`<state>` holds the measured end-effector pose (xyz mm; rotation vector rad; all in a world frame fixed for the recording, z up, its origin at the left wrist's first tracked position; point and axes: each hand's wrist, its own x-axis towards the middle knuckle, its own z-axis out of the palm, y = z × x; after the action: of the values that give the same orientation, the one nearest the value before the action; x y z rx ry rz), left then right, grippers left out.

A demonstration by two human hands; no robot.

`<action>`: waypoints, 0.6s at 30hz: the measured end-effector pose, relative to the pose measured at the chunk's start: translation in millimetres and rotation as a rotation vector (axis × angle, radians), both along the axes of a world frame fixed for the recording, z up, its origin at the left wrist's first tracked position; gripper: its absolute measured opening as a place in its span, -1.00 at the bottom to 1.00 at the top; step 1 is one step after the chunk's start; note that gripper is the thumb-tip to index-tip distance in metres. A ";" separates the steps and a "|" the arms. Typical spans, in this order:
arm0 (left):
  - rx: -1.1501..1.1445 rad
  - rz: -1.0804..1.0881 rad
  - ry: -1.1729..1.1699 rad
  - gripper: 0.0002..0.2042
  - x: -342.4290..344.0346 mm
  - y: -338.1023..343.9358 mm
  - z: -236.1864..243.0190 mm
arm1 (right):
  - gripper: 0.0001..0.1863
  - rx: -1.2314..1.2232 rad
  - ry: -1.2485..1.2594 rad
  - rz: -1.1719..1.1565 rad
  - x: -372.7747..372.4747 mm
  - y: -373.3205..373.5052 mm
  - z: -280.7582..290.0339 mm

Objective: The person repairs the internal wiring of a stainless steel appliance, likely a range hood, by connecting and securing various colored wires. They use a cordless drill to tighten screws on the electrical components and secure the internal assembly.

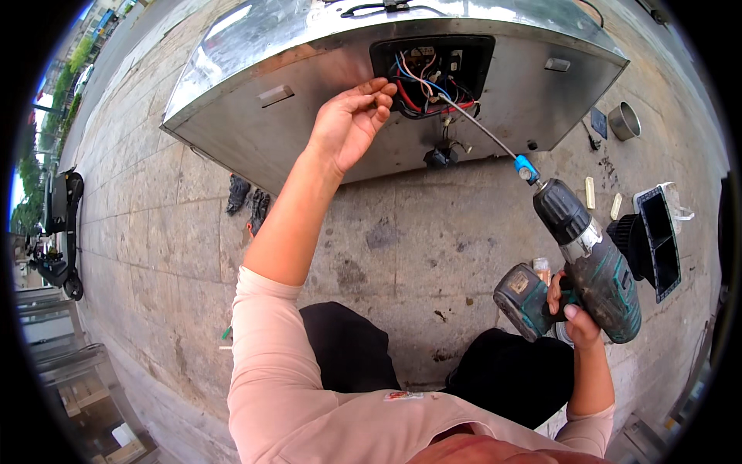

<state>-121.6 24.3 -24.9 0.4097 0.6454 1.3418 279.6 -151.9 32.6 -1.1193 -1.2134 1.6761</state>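
Observation:
My right hand [581, 319] is wrapped round the grip of a teal and black cordless drill [610, 290]. A long thin bit [487, 131] with a blue collar [525, 168] runs from its chuck up into a black-framed opening [487, 58] in a metal cabinet [325, 131]. The tip is among blue, red and pale wires [417, 81]. At the left edge of that opening my left hand [352, 120] has its fingers curled and pinched together, beside the red wire. Whatever lies between those fingertips, if anything, I cannot make out.
A small black part [440, 158] hangs on wires below the opening. On the paving at right are a black two-bay frame [657, 241], a metal cup [624, 121] and pale strips [590, 192]. Dark gloves [238, 195] lie left of the cabinet; a scooter [68, 224] stands farther left.

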 end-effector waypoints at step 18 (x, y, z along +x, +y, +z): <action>0.003 -0.119 -0.314 -0.73 -7.3 0.3 -7.6 | -0.71 -0.012 -0.080 0.123 -37.6 15.9 -9.4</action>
<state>-128.9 24.6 -32.5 0.2285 0.3522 1.2596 242.0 -136.0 23.2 -1.1493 -1.3483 1.7464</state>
